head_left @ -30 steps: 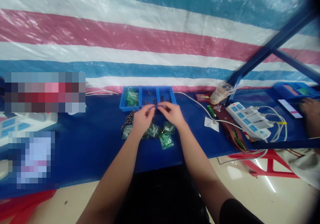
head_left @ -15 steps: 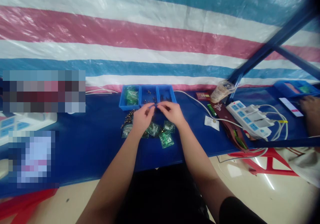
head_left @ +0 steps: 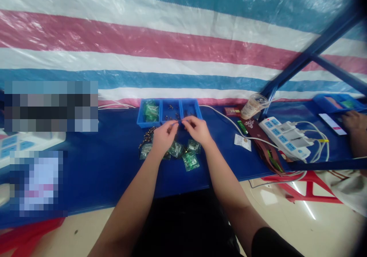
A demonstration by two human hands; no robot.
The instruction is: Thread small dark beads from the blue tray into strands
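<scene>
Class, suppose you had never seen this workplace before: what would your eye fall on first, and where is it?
Probably the big sheet striped in pink, white and blue, filling the upper view behind the dark blue table. Next, the left hand and right hand, fingertips close together at the near side of a blue compartment tray. Small clear packets lie between the forearms, and a white power strip sits off to the right.

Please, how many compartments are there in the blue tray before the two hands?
3, in a row: the left compartment, holding green packets, the middle compartment, and the right compartment. None seems hidden.
</scene>
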